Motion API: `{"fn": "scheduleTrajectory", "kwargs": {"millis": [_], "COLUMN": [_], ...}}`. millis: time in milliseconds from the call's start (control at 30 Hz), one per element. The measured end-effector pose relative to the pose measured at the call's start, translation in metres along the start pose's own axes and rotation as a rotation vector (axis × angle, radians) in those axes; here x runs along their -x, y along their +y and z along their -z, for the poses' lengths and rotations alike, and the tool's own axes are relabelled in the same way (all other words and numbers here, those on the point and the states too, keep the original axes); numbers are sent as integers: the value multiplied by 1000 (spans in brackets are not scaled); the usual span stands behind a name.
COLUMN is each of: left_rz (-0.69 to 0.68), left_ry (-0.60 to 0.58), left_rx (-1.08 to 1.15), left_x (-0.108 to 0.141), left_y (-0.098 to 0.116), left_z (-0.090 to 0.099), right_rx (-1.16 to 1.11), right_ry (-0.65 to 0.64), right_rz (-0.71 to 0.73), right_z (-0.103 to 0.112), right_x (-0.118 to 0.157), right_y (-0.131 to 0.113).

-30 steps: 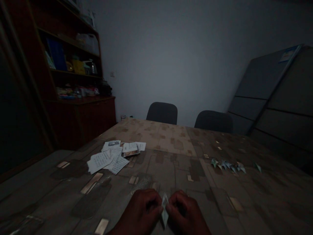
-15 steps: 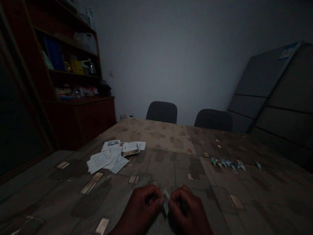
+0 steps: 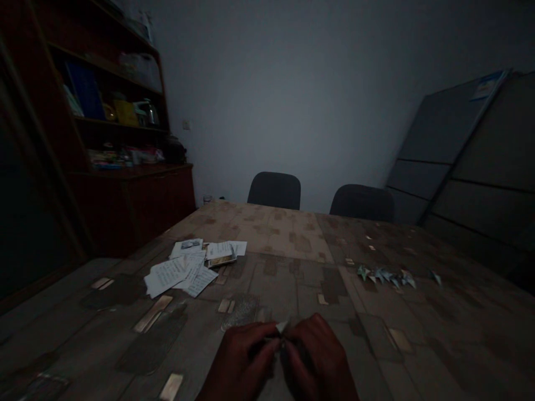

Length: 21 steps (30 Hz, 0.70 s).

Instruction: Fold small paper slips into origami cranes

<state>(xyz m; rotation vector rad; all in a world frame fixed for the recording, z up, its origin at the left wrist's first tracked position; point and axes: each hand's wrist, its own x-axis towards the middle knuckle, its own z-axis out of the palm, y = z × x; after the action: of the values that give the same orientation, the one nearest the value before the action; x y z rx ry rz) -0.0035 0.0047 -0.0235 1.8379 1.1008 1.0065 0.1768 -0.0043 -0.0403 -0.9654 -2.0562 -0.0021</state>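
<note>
At the bottom centre, my left hand [image 3: 246, 359] and my right hand [image 3: 320, 353] meet fingertip to fingertip. Both pinch a small folded paper [image 3: 281, 327], whose pale tip pokes up between the fingers; the rest of it is hidden. Printed paper sheets [image 3: 171, 274] lie in a loose pile on the patterned tablecloth [image 3: 288, 278], left of the hands and farther off. Over on the right, several small folded paper pieces [image 3: 384, 276] sit in a row, and one more [image 3: 435, 277] lies apart from them.
Two dark chairs [image 3: 273, 190] stand behind the far edge of the table. A wooden cabinet [image 3: 156, 203] with filled shelves is at the left. Grey panels [image 3: 434, 131] lean by the wall on the right. A glass [image 3: 207, 199] shows near the far left corner.
My fingertips have come closer together around the folded paper, and less of it shows. The paper's visible tip now slants to the right. The view has shifted slightly.
</note>
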Motion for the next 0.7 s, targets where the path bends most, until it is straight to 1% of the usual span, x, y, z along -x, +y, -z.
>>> {"fn": "scheduleTrajectory", "kwargs": {"millis": [100,200,367,433,533,600,700], "left_rz": [58,135,285,329,368,409,473], "left_ry": [-7,-14,14,35,39,2,-87], "left_rx": [29,123,369,417,455,500,593], "left_x": [0,-3,-11,-13,-15,-16,-17], "left_y": [-1,-2,2,6,7,4,-4], "left_z": [-2,-3,-3,-2,0,1,1], "right_rx": [-20,-44,-91,-93,-96,-101,-133], "right_ry": [-63,-75,-21,1,-1,-1,-14], "right_rz": [4,-2,-22,-14,17,51,84], "right_z": [-1,-1,2,4,8,13,19], "right_x": [1,0,-4,-7,-10,-12,-13], "right_y": [0,0,-4,-6,-6,-4,1]}}
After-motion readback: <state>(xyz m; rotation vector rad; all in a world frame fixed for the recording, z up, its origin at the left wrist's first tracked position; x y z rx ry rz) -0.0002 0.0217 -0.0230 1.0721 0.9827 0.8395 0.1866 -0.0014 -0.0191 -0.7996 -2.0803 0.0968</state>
